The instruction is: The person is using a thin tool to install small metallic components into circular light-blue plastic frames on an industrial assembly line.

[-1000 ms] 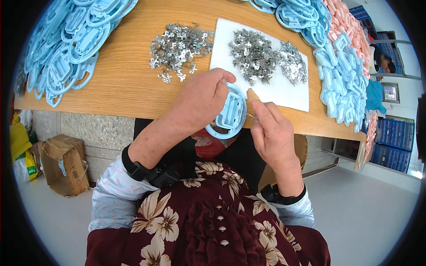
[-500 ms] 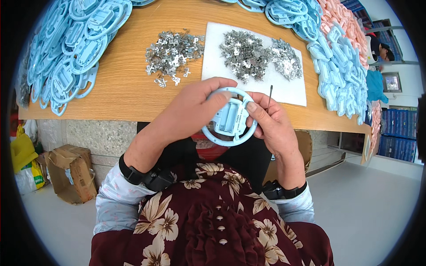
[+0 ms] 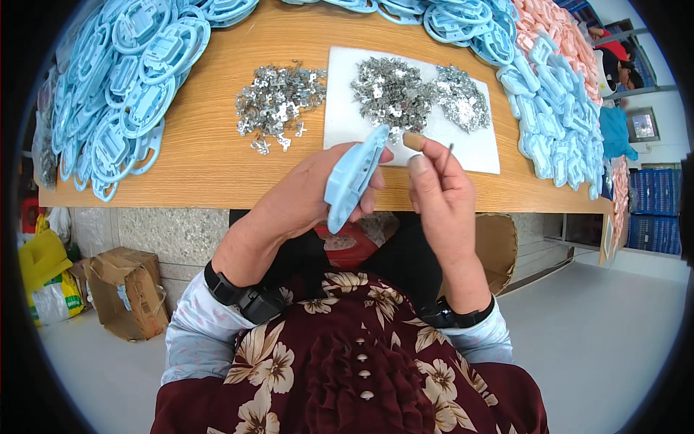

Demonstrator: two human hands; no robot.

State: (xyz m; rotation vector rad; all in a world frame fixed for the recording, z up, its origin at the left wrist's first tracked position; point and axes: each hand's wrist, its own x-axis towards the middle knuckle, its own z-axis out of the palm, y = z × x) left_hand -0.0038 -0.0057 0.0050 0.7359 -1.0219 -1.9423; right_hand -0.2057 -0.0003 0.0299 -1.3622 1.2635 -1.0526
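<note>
A light blue plastic wheel-shaped housing [image 3: 353,179] is turned nearly edge-on above my lap, just before the table's front edge. My left hand [image 3: 300,189] grips it, thumb side hidden behind it and fingertips showing past its right side. To its right, apart from the housing, my right hand [image 3: 447,202] is raised with thumb and index finger close together. A thin dark metal tool [image 3: 450,153] sticks up from behind its fingers; the rest of it is hidden. A tan cover sits on the index fingertip. Whether the fingertips pinch a small part I cannot tell.
On the wooden table [image 3: 210,155], small metal pieces [image 3: 278,101] lie heaped, with more metal pieces [image 3: 394,94] on a white foam sheet [image 3: 340,134]. Blue housings [image 3: 148,50] pile up left; blue parts [image 3: 557,123] and pink parts [image 3: 557,29] right. A cardboard box [image 3: 126,289] stands below.
The housing has swung from facing me to nearly edge-on and shifted slightly left in my left hand. My right hand has let go of its rim and drawn away, still with the tool.
</note>
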